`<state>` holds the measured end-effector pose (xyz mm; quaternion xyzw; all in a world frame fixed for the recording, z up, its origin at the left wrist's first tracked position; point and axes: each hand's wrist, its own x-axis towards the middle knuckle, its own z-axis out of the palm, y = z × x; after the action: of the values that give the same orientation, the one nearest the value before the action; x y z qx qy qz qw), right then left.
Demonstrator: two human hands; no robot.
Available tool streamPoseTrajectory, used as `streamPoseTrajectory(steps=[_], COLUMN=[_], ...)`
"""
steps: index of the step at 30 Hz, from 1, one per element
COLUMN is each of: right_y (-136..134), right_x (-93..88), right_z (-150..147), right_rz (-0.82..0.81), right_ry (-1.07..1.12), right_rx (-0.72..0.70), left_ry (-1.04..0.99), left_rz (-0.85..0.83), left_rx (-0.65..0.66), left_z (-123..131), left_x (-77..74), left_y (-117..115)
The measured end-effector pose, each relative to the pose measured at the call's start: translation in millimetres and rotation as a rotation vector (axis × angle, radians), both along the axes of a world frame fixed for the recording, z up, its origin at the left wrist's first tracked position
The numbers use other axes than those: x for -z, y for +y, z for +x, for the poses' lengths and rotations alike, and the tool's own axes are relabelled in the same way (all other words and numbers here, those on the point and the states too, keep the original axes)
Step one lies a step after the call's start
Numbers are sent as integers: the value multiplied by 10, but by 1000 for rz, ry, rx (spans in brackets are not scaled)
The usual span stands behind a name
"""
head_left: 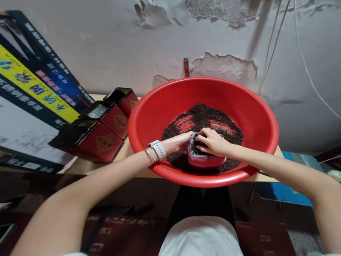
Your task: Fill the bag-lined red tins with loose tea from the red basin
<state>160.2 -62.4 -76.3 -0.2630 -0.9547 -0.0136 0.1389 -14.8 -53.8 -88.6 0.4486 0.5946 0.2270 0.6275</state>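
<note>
A wide red plastic basin [149,101] has dark, crumbly loose material [204,110] spread over its bottom. Inside it is a small red box [205,162], its mouth lined with clear plastic film [191,144] and filled with the same material. My left hand [179,141], with a watch and bracelet at the wrist, grips the box's left edge and the film. Over the box's top, my right hand [213,142] has its fingers curled down into the dark material; the fingertips are partly hidden.
Several red-and-black boxes [106,138] stand left of the basin on a light wooden table [84,166]. Large printed boards [32,90] lean farther left. Behind is a peeling wall [107,37] with hanging cords. A blue stool [285,193] stands at right, a dark red bench [267,246] below.
</note>
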Motion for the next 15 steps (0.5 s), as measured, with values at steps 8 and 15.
streamPoseTrajectory(steps=[8,15], right_y=[262,590], right_x=[-362,-274], right_z=[-21,428], right_rz=[-55,-501], right_ry=[121,104], right_rx=[344,650], left_ry=[53,65], left_rz=[-110,-139], left_rx=[65,115], left_z=[-42,-158], left_x=[-92,-133], left_y=[-59,-64])
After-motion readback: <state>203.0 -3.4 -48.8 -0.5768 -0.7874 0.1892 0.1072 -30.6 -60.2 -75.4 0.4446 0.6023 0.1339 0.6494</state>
